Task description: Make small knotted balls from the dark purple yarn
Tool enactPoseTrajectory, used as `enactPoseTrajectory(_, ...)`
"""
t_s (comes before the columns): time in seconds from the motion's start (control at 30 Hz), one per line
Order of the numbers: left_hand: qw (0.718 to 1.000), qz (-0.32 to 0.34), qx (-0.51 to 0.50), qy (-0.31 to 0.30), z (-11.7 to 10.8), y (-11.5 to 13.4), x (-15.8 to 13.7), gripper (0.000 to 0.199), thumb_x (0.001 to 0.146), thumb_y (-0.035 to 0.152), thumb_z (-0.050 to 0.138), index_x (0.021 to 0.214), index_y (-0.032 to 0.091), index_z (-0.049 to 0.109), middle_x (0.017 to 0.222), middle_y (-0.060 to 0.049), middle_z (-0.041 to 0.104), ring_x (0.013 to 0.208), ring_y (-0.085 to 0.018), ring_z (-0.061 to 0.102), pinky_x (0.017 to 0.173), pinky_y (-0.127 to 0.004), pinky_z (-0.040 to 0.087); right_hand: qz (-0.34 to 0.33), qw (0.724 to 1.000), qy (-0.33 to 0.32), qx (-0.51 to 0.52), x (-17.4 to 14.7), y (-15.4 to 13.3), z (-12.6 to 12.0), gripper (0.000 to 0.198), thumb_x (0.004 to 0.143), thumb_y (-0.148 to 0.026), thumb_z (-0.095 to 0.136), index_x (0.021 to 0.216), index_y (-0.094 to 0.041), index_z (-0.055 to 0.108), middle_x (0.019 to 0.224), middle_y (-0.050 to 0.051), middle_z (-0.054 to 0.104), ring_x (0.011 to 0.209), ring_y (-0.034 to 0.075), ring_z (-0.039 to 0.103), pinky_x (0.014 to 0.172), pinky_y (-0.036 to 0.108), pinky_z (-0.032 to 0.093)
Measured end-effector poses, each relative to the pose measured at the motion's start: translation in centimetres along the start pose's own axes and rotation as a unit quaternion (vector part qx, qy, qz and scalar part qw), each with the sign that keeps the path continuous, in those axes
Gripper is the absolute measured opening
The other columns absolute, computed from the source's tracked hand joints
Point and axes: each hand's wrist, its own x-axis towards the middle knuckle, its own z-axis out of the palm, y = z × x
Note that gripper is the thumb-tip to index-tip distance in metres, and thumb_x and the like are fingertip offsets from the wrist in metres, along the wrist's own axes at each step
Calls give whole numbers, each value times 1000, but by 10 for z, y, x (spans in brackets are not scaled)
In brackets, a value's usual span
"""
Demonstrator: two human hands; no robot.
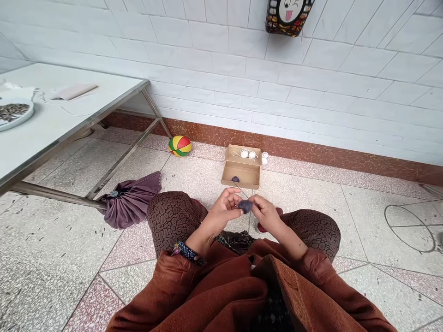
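Observation:
Between my two hands is a small dark purple-grey yarn ball (245, 206). The fingertips of my left hand (226, 205) press on its left side. On its right side, my right hand (263, 211) pinches with thumb and fingers. A dark strand runs up from this ball to another dark yarn ball (235, 179), which lies inside an open cardboard box (246, 174) on the floor. White yarn balls (244, 153) rest on the box's raised lid, and more white balls (265, 158) sit just right of it.
A white table (114, 80) stands at left, holding a plate of dark bits (15, 113). A purple bag-like cloth (133, 198) lies by its leg, and a coloured ball (180, 145) near the wall. At right is a wire ring (410, 226). A patterned bag (290, 16) hangs above.

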Motion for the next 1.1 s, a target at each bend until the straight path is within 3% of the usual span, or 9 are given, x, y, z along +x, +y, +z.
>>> enactPoseTrajectory(0.2,995,7,19,95,-4,-6,5,47,63,13,75,105,21,54,82,4,59,79,-11,56,78,-25,41,-97,987,-79,-104,-13,-9,-1,15,100,-26,48,96,-21,61,84,4,62,78,17,59,71,27,47)
enactPoseTrajectory(0.4,989,-7,134,57,-3,-5,4,52,60,11,73,106,21,52,81,4,56,75,-12,54,72,-27,41,-176,963,-108,-173,-6,-23,-20,17,100,-27,50,96,-22,66,85,4,60,78,15,57,68,25,46)
enactPoseTrajectory(0.6,990,-59,129,-13,-5,-3,4,49,59,11,74,102,21,54,82,3,55,77,-12,54,72,-25,43,-171,964,-74,-190,-1,-29,-19,15,97,-23,52,97,-24,67,102,4,62,84,13,59,67,21,47)
enactPoseTrajectory(0.8,994,-108,30,6,4,-2,-3,38,67,25,77,102,21,60,105,-2,57,87,-15,58,77,-31,51,-149,975,-47,-160,1,-29,-14,17,99,-26,50,96,-21,66,101,6,62,86,15,62,72,23,52)
enactPoseTrajectory(0.87,994,-110,8,16,7,-1,-4,31,69,26,77,96,18,64,102,-3,59,91,-16,58,83,-32,51,-143,978,-40,-145,1,-29,-15,18,100,-27,49,97,-21,65,100,6,61,87,15,62,73,25,52)
enactPoseTrajectory(0.97,992,-122,-25,8,7,0,-4,36,67,24,80,100,18,67,102,-4,63,93,-16,59,90,-32,48,-136,983,-31,-120,1,-29,-15,18,101,-27,49,97,-21,65,99,6,61,86,15,62,75,25,52)
enactPoseTrajectory(1.1,994,-112,5,6,3,-5,-1,38,63,26,85,97,17,69,94,-4,66,89,-16,58,83,-29,47,-134,987,-26,-86,0,-26,-14,16,100,-27,50,98,-21,64,94,5,61,83,15,61,74,25,51)
